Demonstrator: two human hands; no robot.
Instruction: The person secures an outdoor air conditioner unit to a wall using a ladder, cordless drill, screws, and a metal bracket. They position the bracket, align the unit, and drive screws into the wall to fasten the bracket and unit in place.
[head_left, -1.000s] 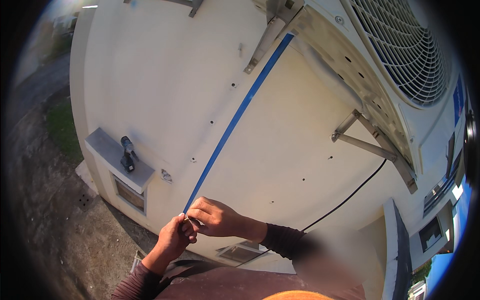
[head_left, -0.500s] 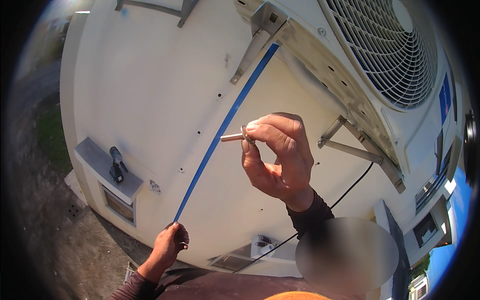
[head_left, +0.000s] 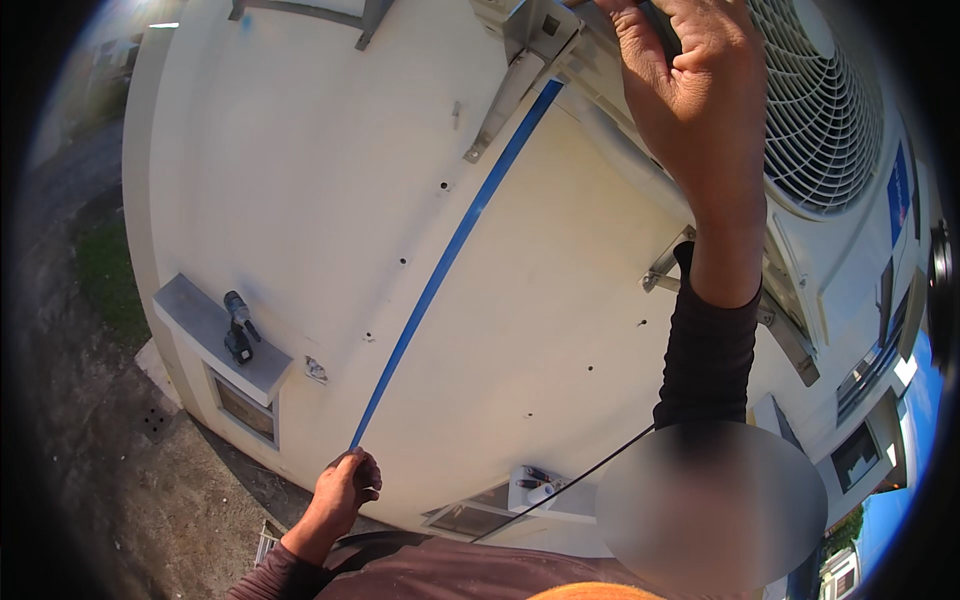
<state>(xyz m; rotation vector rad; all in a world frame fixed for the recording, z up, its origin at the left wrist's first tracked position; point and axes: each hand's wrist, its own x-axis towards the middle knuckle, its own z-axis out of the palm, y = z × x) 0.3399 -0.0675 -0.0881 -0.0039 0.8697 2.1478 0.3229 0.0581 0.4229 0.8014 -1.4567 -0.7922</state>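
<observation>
My left hand [head_left: 342, 490] is closed on the lower end of a flat blue strap [head_left: 455, 240]. The strap runs taut and slanting up to the corner of a metal wall bracket [head_left: 508, 105] under an outdoor air-conditioning unit [head_left: 800, 270]. My right hand [head_left: 695, 100] is raised at the top edge, by that bracket and the unit's underside, with its fingers pinched. Its fingertips are partly cut off by the picture's edge. The bolt with a washer seen in them earlier hardly shows now.
A second bracket [head_left: 790, 335] stands under the unit's right part, with a black cable [head_left: 600, 462] below. A cordless drill [head_left: 238, 325] lies on a grey ledge [head_left: 185, 305] at left. Hand tools [head_left: 535, 480] sit on a lower ledge. Several holes dot the pale wall [head_left: 300, 180].
My right hand has moved up and right from mid-picture, carrying the bolt to the bracket's top corner. My left hand keeps hold of the strap, almost unmoved.
</observation>
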